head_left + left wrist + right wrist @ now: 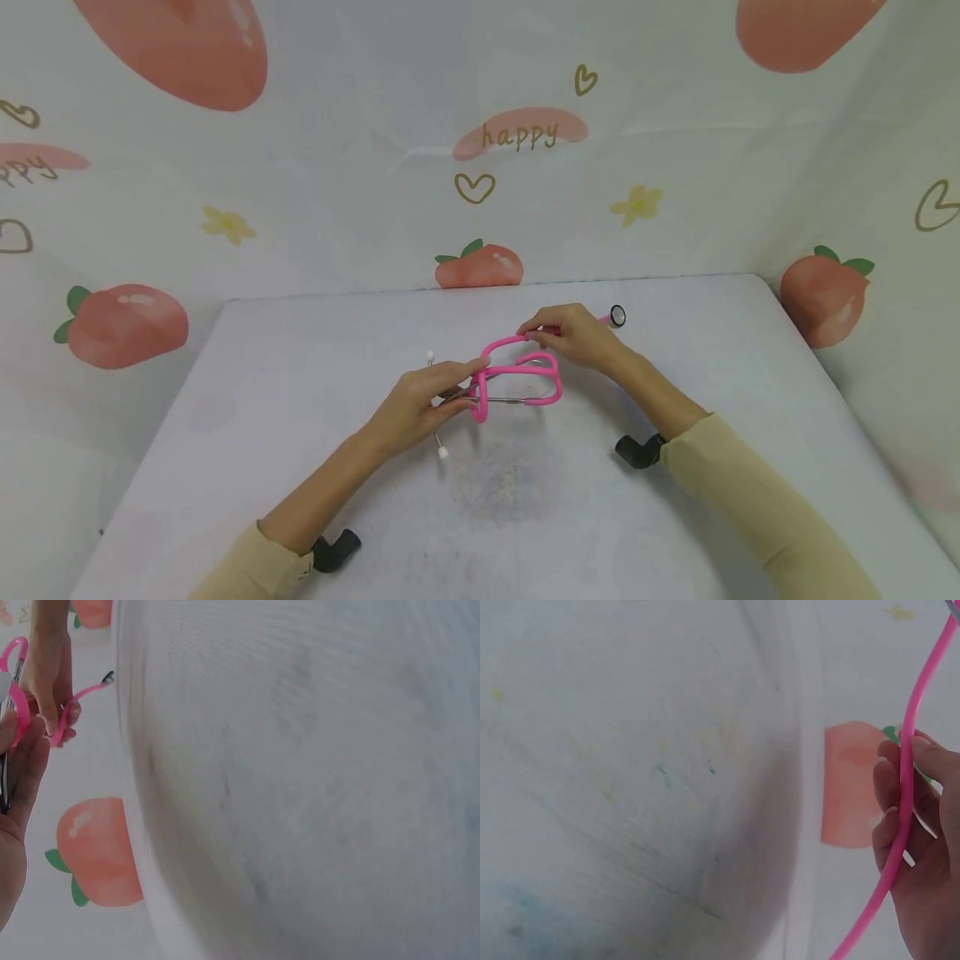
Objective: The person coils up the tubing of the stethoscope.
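Stethoscope (521,370) is likely needing gentle, even tension. My left fingers (459,369) are pinching its loops (482,404); my right fingers (546,318), its tube (905,784).

I see the stethoscope (521,371) over the table (315,375), between the two hands: the left hand (414,404) at its left end, the right hand (576,335) farther back on the tubing (501,342). One earpiece (431,357) sits behind the left hand, the other in front of it. The chest piece (617,316) is beyond the right hand, to its right. I find one wrist fitting (337,550) just right of the left sleeve (262,562), another just left of the right sleeve (738,483). Behind the table stands the backdrop (360,183).
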Demonstrator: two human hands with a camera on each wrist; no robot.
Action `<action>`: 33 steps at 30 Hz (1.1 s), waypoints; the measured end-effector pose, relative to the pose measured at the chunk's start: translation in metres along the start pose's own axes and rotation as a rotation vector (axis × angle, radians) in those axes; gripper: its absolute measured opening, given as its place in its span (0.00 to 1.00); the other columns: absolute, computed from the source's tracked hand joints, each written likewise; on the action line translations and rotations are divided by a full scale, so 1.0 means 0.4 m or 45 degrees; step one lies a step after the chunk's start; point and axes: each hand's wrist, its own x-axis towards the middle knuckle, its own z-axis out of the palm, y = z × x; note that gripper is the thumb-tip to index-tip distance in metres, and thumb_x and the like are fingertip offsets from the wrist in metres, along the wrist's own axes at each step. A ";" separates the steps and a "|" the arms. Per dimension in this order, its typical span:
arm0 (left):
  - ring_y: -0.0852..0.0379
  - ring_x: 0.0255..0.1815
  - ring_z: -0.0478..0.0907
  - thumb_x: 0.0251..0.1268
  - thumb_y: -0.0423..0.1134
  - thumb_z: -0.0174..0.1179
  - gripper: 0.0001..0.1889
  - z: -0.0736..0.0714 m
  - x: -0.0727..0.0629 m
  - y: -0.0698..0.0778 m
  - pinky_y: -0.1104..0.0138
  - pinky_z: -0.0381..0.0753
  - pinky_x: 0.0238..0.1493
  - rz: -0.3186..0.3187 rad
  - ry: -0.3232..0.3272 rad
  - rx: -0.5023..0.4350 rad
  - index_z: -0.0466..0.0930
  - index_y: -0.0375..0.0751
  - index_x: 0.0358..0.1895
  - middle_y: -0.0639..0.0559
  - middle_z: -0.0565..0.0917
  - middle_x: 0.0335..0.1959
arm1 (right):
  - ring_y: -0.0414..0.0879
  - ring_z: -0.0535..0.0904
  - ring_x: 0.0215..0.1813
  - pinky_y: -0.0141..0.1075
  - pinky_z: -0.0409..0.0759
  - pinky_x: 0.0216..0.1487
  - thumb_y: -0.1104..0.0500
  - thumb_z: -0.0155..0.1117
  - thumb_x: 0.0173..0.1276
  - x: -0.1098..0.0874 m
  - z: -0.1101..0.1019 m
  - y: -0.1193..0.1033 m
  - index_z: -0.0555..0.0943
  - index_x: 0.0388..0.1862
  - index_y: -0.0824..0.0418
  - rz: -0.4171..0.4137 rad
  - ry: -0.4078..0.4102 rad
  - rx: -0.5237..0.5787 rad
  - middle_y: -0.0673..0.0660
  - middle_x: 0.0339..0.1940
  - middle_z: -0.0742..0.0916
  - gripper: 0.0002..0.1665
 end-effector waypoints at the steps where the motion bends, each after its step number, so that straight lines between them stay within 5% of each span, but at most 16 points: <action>1: 0.60 0.45 0.86 0.54 0.31 0.73 0.35 0.001 0.000 0.000 0.70 0.84 0.47 0.003 -0.002 -0.003 0.74 0.43 0.68 0.50 0.85 0.51 | 0.42 0.70 0.25 0.29 0.69 0.24 0.66 0.70 0.65 -0.001 0.003 0.001 0.89 0.45 0.58 -0.002 -0.007 -0.009 0.53 0.35 0.89 0.10; 15: 0.64 0.42 0.86 0.53 0.31 0.74 0.35 0.004 -0.003 0.001 0.71 0.84 0.47 -0.113 -0.113 -0.104 0.74 0.44 0.68 0.54 0.85 0.54 | 0.41 0.80 0.34 0.32 0.80 0.34 0.66 0.70 0.64 -0.027 0.012 0.023 0.89 0.49 0.58 -0.007 -0.110 -0.156 0.52 0.35 0.89 0.15; 24: 0.62 0.41 0.87 0.47 0.25 0.76 0.40 0.008 0.007 0.011 0.71 0.84 0.47 -0.146 -0.148 -0.187 0.73 0.42 0.69 0.52 0.84 0.54 | 0.45 0.82 0.41 0.38 0.83 0.44 0.62 0.69 0.66 -0.053 0.015 0.036 0.84 0.60 0.58 0.003 -0.159 -0.376 0.53 0.40 0.88 0.22; 33: 0.66 0.39 0.86 0.47 0.25 0.75 0.41 -0.001 0.014 0.011 0.71 0.84 0.47 -0.316 -0.010 -0.202 0.73 0.47 0.69 0.53 0.83 0.57 | 0.46 0.83 0.40 0.42 0.83 0.45 0.66 0.68 0.66 -0.068 0.011 0.052 0.85 0.55 0.63 -0.029 -0.125 -0.442 0.53 0.38 0.88 0.18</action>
